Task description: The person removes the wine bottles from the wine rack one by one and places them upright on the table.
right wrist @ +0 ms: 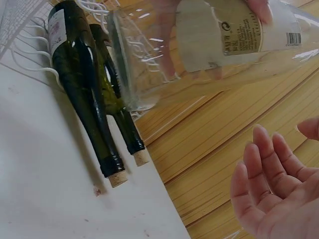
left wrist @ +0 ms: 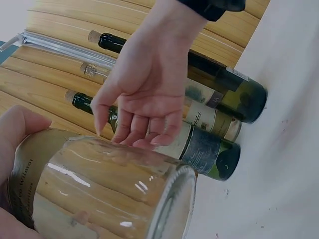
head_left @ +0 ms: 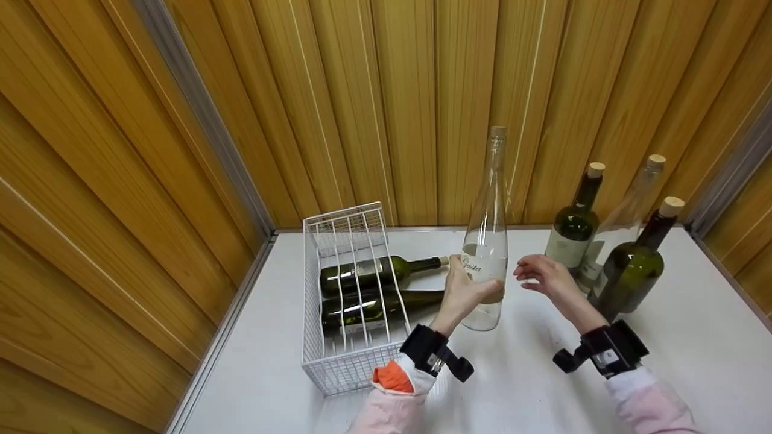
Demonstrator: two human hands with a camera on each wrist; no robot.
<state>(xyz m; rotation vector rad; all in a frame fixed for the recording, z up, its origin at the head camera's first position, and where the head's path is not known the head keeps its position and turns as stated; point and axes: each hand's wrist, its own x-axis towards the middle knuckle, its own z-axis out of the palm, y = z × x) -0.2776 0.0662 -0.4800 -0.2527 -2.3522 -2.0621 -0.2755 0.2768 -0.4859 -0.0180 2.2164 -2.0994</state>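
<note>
My left hand (head_left: 467, 292) grips a clear glass bottle (head_left: 486, 235) round its paper label; the bottle is upright with a cork at its top. Its base shows close up in the left wrist view, where the fingers of my left hand (left wrist: 17, 144) wrap the label. To the right of this bottle, my right hand (head_left: 546, 277) is held in the air with fingers loosely bent and nothing in it. In the right wrist view the palm of my right hand (right wrist: 274, 199) shows below the clear bottle (right wrist: 199, 40).
A white wire basket (head_left: 338, 361) stands at left with two dark green bottles lying in it, a nearer one (head_left: 368, 308) and a farther one (head_left: 374, 271), necks pointing right. At right stand corked bottles: two green (head_left: 567, 247) and one clear (head_left: 630, 205). Wood-panelled walls (head_left: 338, 108) enclose the white table (head_left: 253, 361).
</note>
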